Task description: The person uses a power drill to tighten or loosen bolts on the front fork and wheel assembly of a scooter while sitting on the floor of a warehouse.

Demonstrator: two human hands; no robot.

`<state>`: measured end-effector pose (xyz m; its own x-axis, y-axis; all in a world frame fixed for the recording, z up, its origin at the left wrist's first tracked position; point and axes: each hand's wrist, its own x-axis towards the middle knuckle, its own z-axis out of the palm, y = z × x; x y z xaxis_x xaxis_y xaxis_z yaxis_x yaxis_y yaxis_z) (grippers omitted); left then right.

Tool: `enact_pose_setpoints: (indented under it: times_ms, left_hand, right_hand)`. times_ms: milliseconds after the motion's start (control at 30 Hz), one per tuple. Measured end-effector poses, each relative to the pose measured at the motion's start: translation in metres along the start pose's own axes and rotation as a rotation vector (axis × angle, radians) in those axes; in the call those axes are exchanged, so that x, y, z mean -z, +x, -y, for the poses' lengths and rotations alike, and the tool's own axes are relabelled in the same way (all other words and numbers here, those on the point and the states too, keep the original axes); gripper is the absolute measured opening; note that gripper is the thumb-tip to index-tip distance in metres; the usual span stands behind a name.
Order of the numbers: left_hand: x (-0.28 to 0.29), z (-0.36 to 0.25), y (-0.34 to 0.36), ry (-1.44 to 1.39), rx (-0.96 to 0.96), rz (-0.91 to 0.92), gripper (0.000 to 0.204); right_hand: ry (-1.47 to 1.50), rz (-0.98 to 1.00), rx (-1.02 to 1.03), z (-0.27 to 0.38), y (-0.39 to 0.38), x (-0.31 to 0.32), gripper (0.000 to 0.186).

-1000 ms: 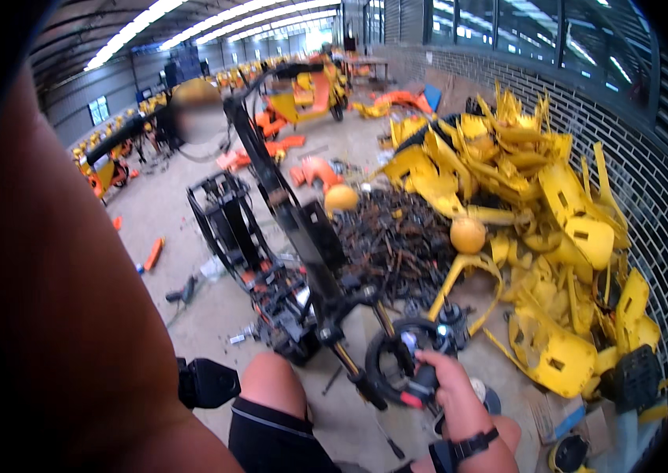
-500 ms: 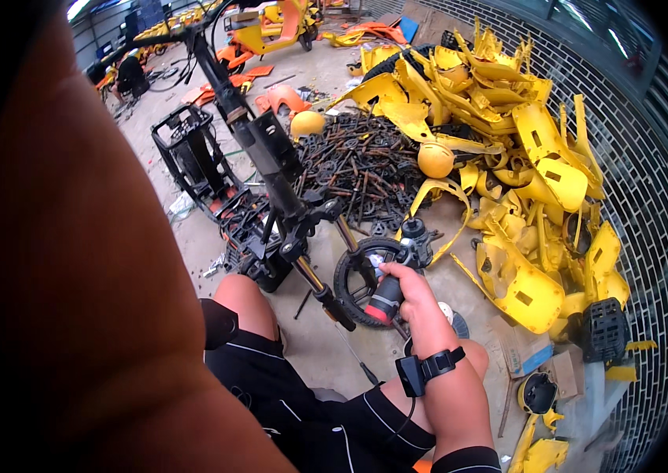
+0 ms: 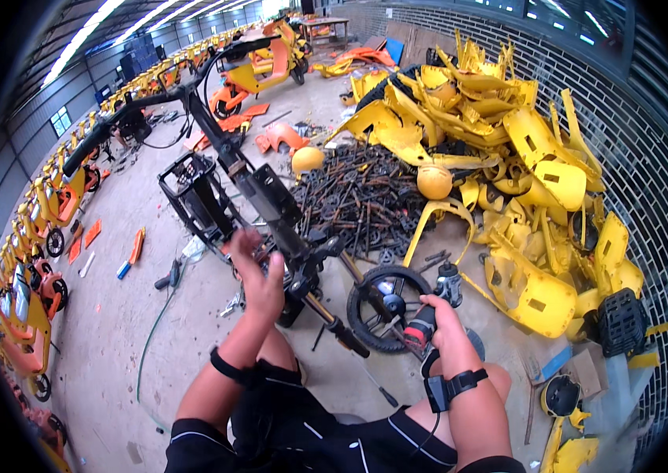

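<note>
My left hand (image 3: 261,285) is raised beside the black front fork (image 3: 275,201) of a stripped scooter, thumb and fingers apart and somewhat blurred. It holds nothing that I can see; whether it touches the fork is unclear. My right hand (image 3: 449,325) is wrapped round the handle of a black, grey and red cordless power tool (image 3: 420,327), its grey head pointing away from me. The fork leans across in front of me, with the handlebar (image 3: 141,104) at its upper end and bare lower legs. A small black-tyred wheel (image 3: 365,319) lies beyond the fork legs, partly hidden.
A black metal frame (image 3: 192,185) stands beyond the fork. Dark metal parts (image 3: 357,189) and yellow plastic panels (image 3: 535,292) are heaped along the brick wall (image 3: 649,205). A long-shafted tool (image 3: 381,390) lies near my knees. Rows of scooters (image 3: 22,315) line the left side.
My left arm, which filled the left side close up, has come down, and the hand is now by the fork. The right hand with the power tool has shifted slightly right and lower.
</note>
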<state>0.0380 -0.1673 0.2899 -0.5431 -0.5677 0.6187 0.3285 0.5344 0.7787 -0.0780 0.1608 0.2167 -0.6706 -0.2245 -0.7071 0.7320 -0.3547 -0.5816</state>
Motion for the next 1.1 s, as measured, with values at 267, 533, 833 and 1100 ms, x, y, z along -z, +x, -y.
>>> enact_pose_setpoints:
  times_ms: [267, 533, 833, 1100]
  left_hand:
    - [-0.017, 0.106, -0.085, -0.189, 0.965, 0.060, 0.071]
    - [-0.013, 0.095, -0.077, 0.164, 0.622, 0.415, 0.073]
    - [-0.059, 0.090, -0.097, -0.433, 0.970, 0.046, 0.018]
    - [-0.072, 0.115, -0.130, -0.398, 0.887, -0.025, 0.022]
  right_hand:
    - [-0.043, 0.111, 0.447, -0.002, -0.030, -0.039, 0.026]
    - [0.353, 0.505, 0.433, 0.042, -0.047, -0.036, 0.037]
    - [0.483, 0.319, 0.323, 0.037, -0.011, -0.053, 0.031]
    - [0.421, 0.149, 0.142, 0.020, 0.012, -0.051, 0.018]
